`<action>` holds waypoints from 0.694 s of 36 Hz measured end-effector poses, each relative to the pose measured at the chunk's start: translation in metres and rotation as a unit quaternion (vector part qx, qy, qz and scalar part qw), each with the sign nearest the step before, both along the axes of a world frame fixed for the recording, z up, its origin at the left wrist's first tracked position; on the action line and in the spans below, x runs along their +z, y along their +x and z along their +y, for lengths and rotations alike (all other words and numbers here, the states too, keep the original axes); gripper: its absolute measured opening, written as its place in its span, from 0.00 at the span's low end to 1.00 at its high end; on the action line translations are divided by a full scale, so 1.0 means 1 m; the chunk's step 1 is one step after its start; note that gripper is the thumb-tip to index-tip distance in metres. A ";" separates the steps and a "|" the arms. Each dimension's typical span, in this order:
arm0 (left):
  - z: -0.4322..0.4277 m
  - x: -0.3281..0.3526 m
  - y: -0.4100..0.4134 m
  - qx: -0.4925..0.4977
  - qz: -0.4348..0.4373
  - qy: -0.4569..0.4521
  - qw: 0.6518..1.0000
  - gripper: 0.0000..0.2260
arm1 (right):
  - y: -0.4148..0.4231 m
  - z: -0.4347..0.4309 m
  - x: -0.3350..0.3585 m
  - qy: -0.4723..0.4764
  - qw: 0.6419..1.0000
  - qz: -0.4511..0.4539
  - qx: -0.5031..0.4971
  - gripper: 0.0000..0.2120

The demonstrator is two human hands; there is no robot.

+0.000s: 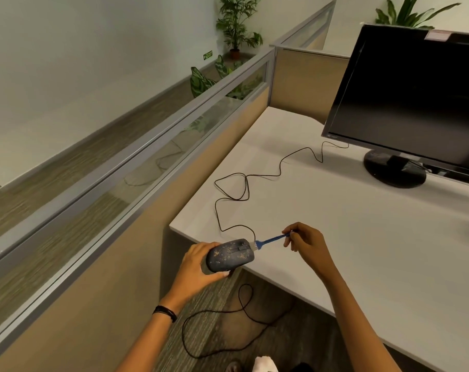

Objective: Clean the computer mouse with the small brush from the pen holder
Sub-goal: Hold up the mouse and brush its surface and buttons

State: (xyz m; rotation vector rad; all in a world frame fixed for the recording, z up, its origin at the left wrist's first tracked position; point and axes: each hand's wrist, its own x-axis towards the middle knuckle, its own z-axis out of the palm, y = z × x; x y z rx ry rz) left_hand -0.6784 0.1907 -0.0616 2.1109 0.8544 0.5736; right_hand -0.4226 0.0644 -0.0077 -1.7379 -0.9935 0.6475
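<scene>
Holding the dusty mouse (pixel 230 255) low in the middle of the frame, the left hand (pixel 198 267) is wrapping around its back end. Just to the right, the right hand (pixel 305 241) is pinching the blue brush (pixel 270 240), its bristles touching the mouse's front, its handle pointing up and right.

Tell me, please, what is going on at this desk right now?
A person is cleaning a dark computer mouse speckled with crumbs. The left hand holds it up at the desk edge, while the right hand pinches a small blue brush, bristles at the mouse's front end. Specks cover the top. The monitor is dark.
</scene>
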 end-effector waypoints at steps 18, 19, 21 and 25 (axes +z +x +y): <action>0.001 0.011 -0.016 -0.020 0.010 0.011 1.000 0.27 | -0.020 -0.004 0.012 0.002 1.000 0.003 0.006 0.11; 0.001 0.011 -0.017 -0.021 0.012 0.010 1.000 0.28 | -0.021 -0.004 0.012 -0.003 1.000 0.000 0.012 0.12; 0.000 0.011 -0.018 -0.021 0.014 0.011 1.000 0.28 | -0.022 -0.004 0.011 -0.007 1.000 -0.003 0.015 0.13; -0.001 0.011 -0.020 -0.019 0.016 0.011 1.000 0.27 | -0.025 -0.005 0.011 0.013 1.000 0.015 -0.006 0.12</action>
